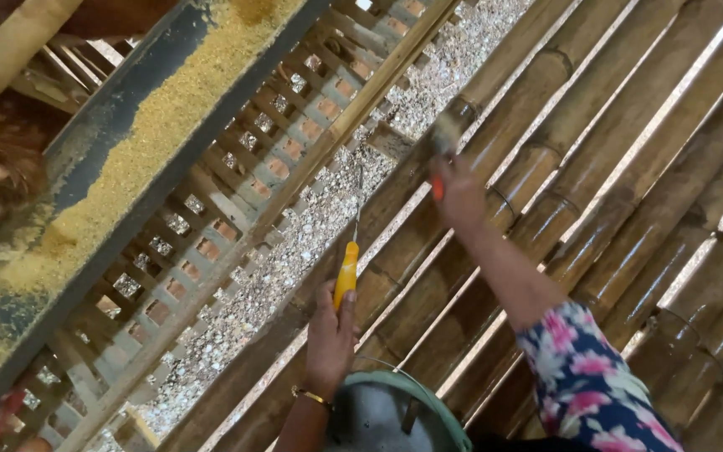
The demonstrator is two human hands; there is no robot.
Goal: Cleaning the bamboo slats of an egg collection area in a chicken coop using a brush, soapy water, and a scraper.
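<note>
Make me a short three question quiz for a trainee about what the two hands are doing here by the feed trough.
1. True or false: the left hand grips a tool with a yellow handle.
2. What does the right hand hold: A a brush, B a cup, C a rope?
3. What fills the trough?

Key: 1 true. 2 A, though it is blurred. 3 Yellowish grainy feed.

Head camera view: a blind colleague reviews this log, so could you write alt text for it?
The left hand holds a yellow-handled tool and the right hand a blurred, hammer-like tool over a bamboo slat floor. Left of them run a wooden lattice and a feed trough of yellow grain; a green-rimmed bucket sits at the bottom edge.
</note>
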